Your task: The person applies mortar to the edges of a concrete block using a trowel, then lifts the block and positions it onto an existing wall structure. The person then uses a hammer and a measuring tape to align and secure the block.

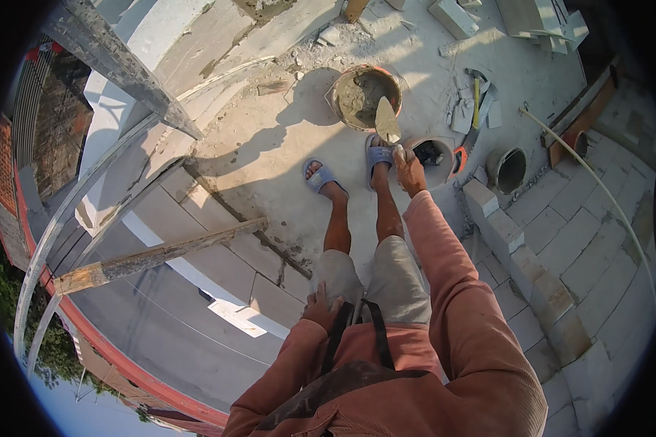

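Head view: at 9 o'clock a long wooden board [160, 256] sticks out. My left hand [322, 309] rests on my grey shorts [397, 284] at 6 o'clock, fingers loose, holding nothing. Near 12 o'clock sits a round bucket [334, 102] with lumpy grey mix [361, 95] inside. At 1 o'clock the trowel [387, 120] points over its near edge; I can't tell if they touch. My right hand [410, 171], at 2 o'clock, is wrapped around the trowel's handle. Just beside it is another bucket [440, 177] with dark things inside. Then comes a saw [461, 154] with an orange handle, and a yellow-handled hammer [477, 109].
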### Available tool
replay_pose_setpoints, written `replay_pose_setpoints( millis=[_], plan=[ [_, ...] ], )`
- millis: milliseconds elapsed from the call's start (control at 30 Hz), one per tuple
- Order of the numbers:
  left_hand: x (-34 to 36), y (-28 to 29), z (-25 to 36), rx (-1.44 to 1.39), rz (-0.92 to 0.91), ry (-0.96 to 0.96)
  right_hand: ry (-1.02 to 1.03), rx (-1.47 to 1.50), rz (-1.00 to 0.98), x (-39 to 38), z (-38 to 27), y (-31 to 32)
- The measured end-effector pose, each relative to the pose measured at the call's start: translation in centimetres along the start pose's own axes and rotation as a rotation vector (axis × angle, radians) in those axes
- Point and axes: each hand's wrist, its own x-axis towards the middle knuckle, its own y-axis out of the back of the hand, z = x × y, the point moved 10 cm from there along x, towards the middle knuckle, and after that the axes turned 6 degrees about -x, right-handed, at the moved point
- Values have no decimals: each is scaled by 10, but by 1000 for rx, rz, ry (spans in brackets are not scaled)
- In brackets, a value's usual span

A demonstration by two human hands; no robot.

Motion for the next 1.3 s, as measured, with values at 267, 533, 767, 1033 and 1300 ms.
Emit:
replay_pose_setpoints(
  millis=[267, 533, 767, 1033, 1300],
  plan=[
    [7, -39, 0, -111, 124, -26, -6, -362, 42, 60, 16, 23],
    [196, -32, 128, -604, 284, -214, 487, -459, -70, 156, 62, 53],
    [399, 78, 239, -504, 500, -241, 605, -523, -219, 192, 48, 22],
    [453, 137, 303, -552, 732, -233, 383, -564, -341, 190, 93, 85],
    [548, 202, 249, -1112, -343, -974, 402, -822, -291, 159, 42, 146]
  ],
)
